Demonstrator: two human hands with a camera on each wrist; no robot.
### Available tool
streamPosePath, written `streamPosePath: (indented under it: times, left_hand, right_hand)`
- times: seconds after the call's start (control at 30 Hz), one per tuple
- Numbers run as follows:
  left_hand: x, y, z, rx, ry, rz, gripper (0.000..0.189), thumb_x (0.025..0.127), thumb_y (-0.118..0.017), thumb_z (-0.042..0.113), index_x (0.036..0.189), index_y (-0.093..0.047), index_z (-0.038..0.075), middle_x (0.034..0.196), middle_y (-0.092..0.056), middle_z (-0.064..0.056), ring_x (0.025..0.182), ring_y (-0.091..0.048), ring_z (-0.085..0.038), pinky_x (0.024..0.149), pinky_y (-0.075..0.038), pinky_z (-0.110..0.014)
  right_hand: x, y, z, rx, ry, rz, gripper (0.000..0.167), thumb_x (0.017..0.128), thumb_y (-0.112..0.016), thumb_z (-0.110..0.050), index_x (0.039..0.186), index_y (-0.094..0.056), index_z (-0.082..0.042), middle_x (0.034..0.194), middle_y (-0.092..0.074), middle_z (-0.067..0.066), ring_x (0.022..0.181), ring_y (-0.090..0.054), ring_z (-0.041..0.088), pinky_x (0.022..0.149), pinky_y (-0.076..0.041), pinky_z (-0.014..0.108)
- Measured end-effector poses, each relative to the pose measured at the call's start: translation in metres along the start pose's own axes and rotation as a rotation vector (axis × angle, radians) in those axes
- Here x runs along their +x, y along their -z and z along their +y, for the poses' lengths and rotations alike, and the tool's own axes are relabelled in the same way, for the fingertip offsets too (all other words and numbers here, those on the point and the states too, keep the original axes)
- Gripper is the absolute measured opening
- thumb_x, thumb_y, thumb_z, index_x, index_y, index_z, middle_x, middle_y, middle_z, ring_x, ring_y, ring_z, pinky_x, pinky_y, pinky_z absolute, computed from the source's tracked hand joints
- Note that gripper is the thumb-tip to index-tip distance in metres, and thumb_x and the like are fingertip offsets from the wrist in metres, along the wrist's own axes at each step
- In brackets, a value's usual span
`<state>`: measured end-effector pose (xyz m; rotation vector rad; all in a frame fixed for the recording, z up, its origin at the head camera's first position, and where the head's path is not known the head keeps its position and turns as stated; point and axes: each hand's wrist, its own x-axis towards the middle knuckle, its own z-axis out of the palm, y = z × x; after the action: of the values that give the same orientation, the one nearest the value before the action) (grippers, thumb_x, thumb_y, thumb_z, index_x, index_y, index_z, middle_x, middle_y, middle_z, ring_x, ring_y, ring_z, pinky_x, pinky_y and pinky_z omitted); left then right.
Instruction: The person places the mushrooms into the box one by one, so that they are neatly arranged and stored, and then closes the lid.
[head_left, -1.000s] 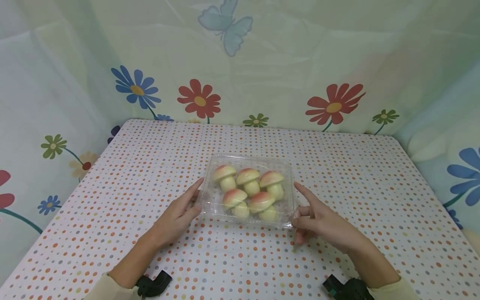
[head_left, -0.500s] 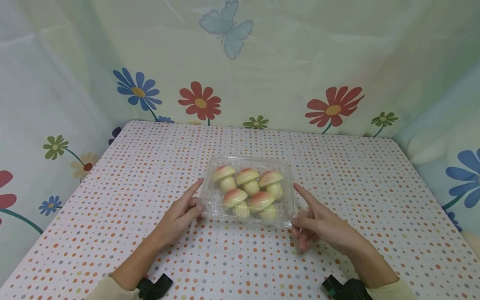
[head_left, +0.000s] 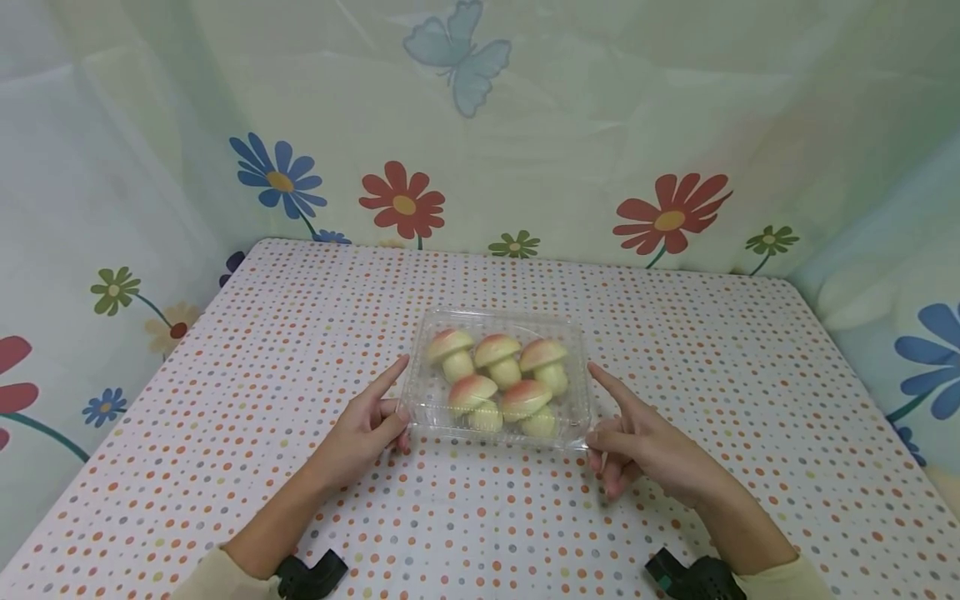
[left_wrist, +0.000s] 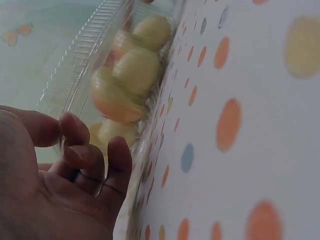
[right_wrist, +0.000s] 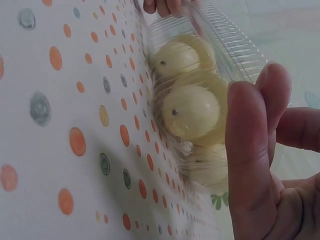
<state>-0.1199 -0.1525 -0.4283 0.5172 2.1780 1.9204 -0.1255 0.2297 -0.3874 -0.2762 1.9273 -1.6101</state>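
A clear plastic clamshell container [head_left: 422,410] sits on the dotted tabletop. Inside lie several mushroom-shaped pieces [head_left: 472,390] with pale yellow stems and pinkish-red caps. My left hand [head_left: 358,440] pinches the near left corner of the container between thumb and fingers, its index finger stretched along the side. At the near right corner, my right hand [head_left: 651,442] pinches the rim in the same way, index finger pointing forward. The left wrist view has the ribbed wall [left_wrist: 80,65] running past the left hand [left_wrist: 60,185]. Rounded stem ends [right_wrist: 192,112] show beside the right hand [right_wrist: 255,165].
A white cloth with coloured dots [head_left: 480,525] covers the table. Behind and at both sides hangs a pale curtain [head_left: 555,125] printed with flowers and a butterfly. Black devices are strapped on the left wrist [head_left: 311,575] and the right wrist [head_left: 697,577].
The container's near edge stands very slightly higher in the head view than a second ago. My right hand's lower fingers have shifted a little. Both hands keep their hold at the corners.
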Motion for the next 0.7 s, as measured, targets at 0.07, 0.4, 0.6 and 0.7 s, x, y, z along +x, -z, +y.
streamPosePath:
  times: [0.07,0.4,0.6,0.7]
  left_hand:
    - [-0.0005,-0.0008,0.0007,-0.001,0.0,0.007,0.07,0.107,-0.05,0.006,0.167,-0.014,0.008,0.07,-0.056,-0.017,0.064,-0.056,-0.014,0.061,-0.053,-0.026]
    - [-0.0019,-0.0025,-0.0017,-0.005,0.004,0.015,0.069,0.108,-0.049,0.008,0.167,-0.015,0.013,0.075,-0.064,-0.014,0.067,-0.062,-0.014,0.063,-0.056,-0.028]
    - [0.0,-0.002,-0.0023,-0.018,-0.005,0.001,0.068,0.108,-0.047,0.007,0.167,-0.013,0.011,0.078,-0.066,-0.012,0.071,-0.064,-0.012,0.067,-0.059,-0.028]
    - [0.0006,-0.0018,-0.0022,-0.025,-0.005,0.0,0.068,0.107,-0.046,0.006,0.167,-0.013,0.011,0.078,-0.066,-0.011,0.072,-0.065,-0.011,0.068,-0.059,-0.028]
  right_hand:
    - [0.0002,0.0001,-0.0001,-0.002,0.001,0.001,0.097,0.104,-0.057,-0.012,0.165,0.015,-0.034,0.079,-0.067,0.013,0.055,-0.067,0.018,0.058,-0.063,0.048]
    - [-0.0019,0.0009,0.0006,0.003,0.005,-0.005,0.096,0.104,-0.057,-0.012,0.165,0.015,-0.032,0.079,-0.067,0.011,0.057,-0.067,0.018,0.057,-0.063,0.044]
    - [-0.0035,0.0014,0.0014,0.026,0.02,-0.017,0.094,0.105,-0.055,-0.011,0.166,0.015,-0.03,0.08,-0.066,0.011,0.059,-0.068,0.018,0.058,-0.063,0.042]
    - [-0.003,0.0011,0.0021,0.037,0.035,-0.018,0.094,0.105,-0.056,-0.01,0.166,0.015,-0.029,0.078,-0.066,0.009,0.058,-0.067,0.016,0.057,-0.063,0.04]
